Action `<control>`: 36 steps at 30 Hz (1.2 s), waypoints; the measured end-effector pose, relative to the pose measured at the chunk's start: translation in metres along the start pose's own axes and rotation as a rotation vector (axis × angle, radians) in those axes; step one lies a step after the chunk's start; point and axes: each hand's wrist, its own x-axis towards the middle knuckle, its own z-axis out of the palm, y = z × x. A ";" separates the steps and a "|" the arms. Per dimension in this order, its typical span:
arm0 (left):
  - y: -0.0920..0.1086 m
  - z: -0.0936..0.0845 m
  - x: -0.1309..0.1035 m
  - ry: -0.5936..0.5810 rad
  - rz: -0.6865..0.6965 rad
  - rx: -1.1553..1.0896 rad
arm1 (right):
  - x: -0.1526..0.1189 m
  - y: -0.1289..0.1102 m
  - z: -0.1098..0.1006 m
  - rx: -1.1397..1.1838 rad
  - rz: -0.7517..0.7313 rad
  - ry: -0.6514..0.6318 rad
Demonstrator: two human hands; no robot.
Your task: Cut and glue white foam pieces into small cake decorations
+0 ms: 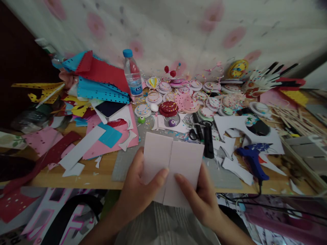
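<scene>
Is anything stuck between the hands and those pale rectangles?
No, nothing I can see. The left hand directly holds the left pale, flat, rectangular panel, and the right hand directly holds the matching right panel.

**Dim, flat light under a wide lens**

Soft grey light spreads evenly over the middle of the frame, palest on the flowered backdrop (163, 30) at the top and the pale cards (187, 156) at lower centre (where it comes from, I can't tell). The upper left sinks nearly to black. Toward the side edges, shapes stretch, lean and blur.
</scene>
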 end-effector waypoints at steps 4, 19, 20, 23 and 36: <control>0.002 0.003 0.002 0.034 -0.001 0.036 | 0.010 -0.007 -0.006 -0.008 -0.047 0.008; 0.002 -0.001 0.000 -0.043 -0.019 0.304 | 0.042 -0.027 -0.021 -0.171 -0.060 0.052; 0.002 0.000 0.000 -0.046 -0.020 0.309 | 0.043 -0.028 -0.020 -0.186 -0.068 0.060; 0.000 0.001 -0.001 -0.047 -0.032 0.297 | 0.043 -0.030 -0.018 -0.244 -0.120 0.074; -0.009 -0.005 0.012 -0.076 -0.079 0.049 | 0.044 -0.015 -0.026 -0.093 0.067 0.016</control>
